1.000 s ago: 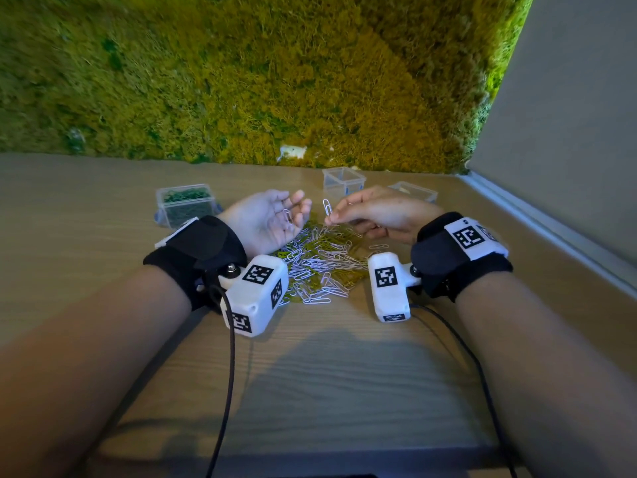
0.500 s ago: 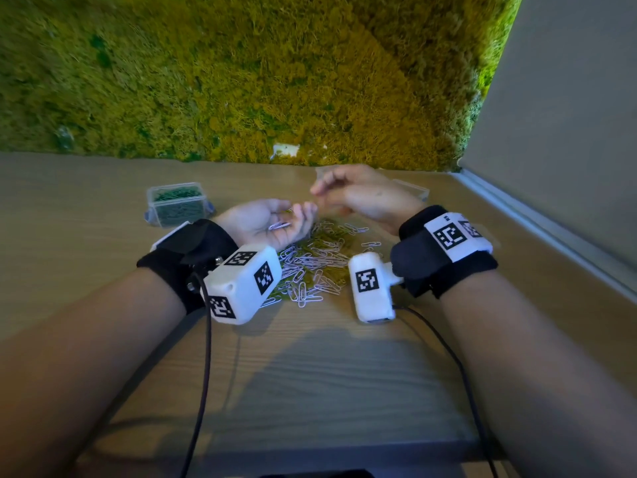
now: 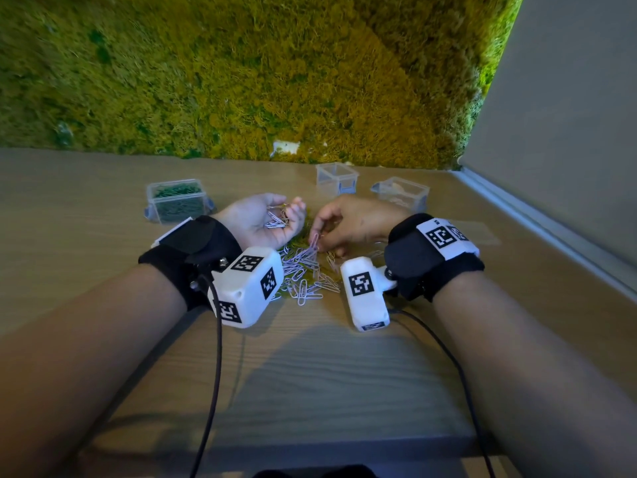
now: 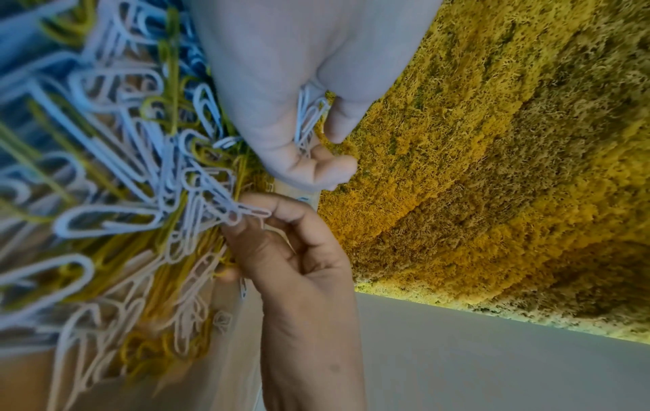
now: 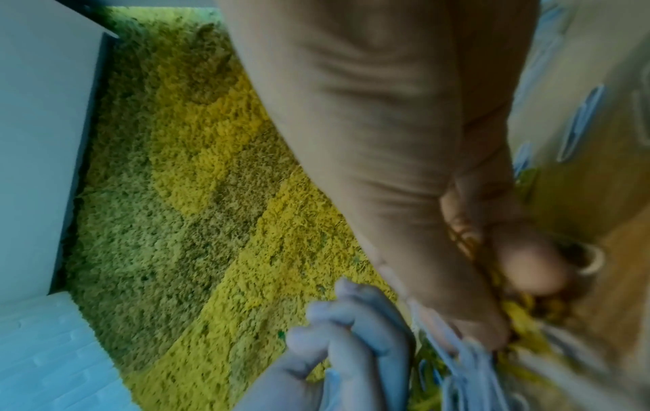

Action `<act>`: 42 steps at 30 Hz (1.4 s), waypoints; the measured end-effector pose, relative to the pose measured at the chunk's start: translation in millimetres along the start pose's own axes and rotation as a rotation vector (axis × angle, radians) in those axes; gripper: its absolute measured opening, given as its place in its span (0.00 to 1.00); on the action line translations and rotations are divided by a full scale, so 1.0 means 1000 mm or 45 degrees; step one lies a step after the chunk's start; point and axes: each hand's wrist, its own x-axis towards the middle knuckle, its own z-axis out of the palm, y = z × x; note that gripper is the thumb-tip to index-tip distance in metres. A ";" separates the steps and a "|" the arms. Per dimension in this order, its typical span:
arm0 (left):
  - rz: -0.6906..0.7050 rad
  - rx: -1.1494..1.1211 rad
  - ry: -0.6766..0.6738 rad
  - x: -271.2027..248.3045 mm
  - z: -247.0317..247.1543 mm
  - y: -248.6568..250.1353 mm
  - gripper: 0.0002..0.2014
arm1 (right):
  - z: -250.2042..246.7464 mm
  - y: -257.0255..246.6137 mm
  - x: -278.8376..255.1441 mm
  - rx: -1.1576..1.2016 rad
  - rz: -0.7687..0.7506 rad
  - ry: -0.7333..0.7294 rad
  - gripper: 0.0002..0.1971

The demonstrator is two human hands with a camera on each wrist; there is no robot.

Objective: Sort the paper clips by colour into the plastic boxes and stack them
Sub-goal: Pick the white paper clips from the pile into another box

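A heap of white and yellow paper clips (image 3: 303, 270) lies on the wooden table between my wrists. My left hand (image 3: 282, 215) rests palm up at the heap's far left, fingers curled round a small bunch of white clips (image 3: 275, 220); the left wrist view shows the same bunch (image 4: 309, 116) in that hand (image 4: 299, 125). My right hand (image 3: 319, 236) reaches down onto the heap and pinches one white clip (image 3: 313, 243) between thumb and forefinger, seen close as the clip (image 4: 242, 214). The right wrist view is blurred, showing my right hand (image 5: 485, 328) on the yellow and white clips.
A clear box full of green clips (image 3: 175, 201) stands at the far left. Two more clear boxes stand behind the hands: one (image 3: 336, 177) looks empty, the other (image 3: 401, 194) holds a few pale clips. A moss wall (image 3: 275, 81) closes the back and a grey wall (image 3: 568, 132) the right.
My right hand, which held up a white clip and rose beyond the left palm, has come back down to the heap and pinches a clip. The left hand stays palm up with its clips.
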 end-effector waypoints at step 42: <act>0.110 -0.153 0.061 0.001 -0.001 0.004 0.18 | 0.012 -0.019 -0.001 -0.115 0.010 -0.106 0.18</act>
